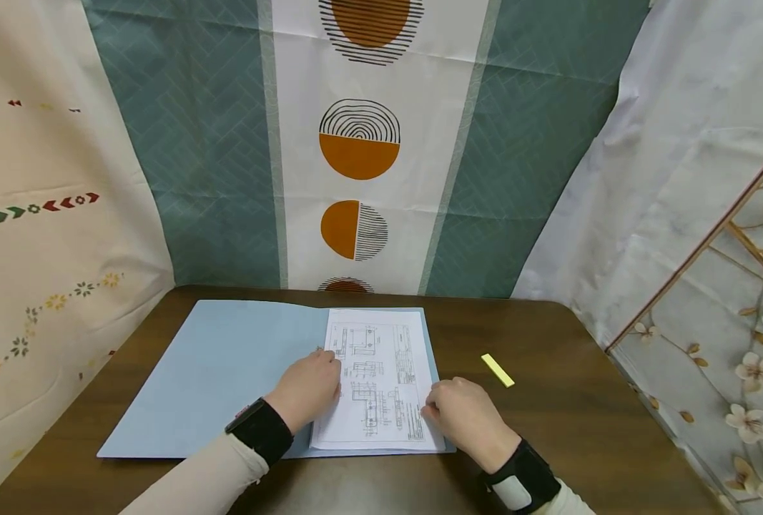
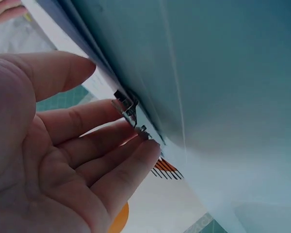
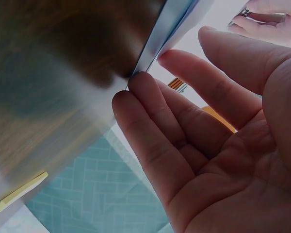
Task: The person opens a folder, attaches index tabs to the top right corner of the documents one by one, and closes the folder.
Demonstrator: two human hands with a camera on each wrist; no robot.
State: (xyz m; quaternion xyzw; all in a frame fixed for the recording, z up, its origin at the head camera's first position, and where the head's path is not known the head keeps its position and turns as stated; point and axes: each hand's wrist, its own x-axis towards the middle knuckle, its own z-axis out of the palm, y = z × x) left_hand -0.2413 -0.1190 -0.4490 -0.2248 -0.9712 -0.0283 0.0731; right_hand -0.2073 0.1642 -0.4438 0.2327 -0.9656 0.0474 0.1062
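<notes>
A light blue folder lies spread on the table, with a stack of white printed sheets on its right side. My left hand is at the stack's left edge. In the left wrist view, the fingertips of this left hand touch a metal clip by the folder's fold, the thumb apart from them. At the right edge of the sheets and folder rests my right hand. The right wrist view shows this right hand with loosely bent fingers, fingertips by the folder edge.
A yellow strip lies on the brown wooden table to the right of the folder. Behind the table hangs a green and white patterned cloth, with further patterned cloths at the left and right.
</notes>
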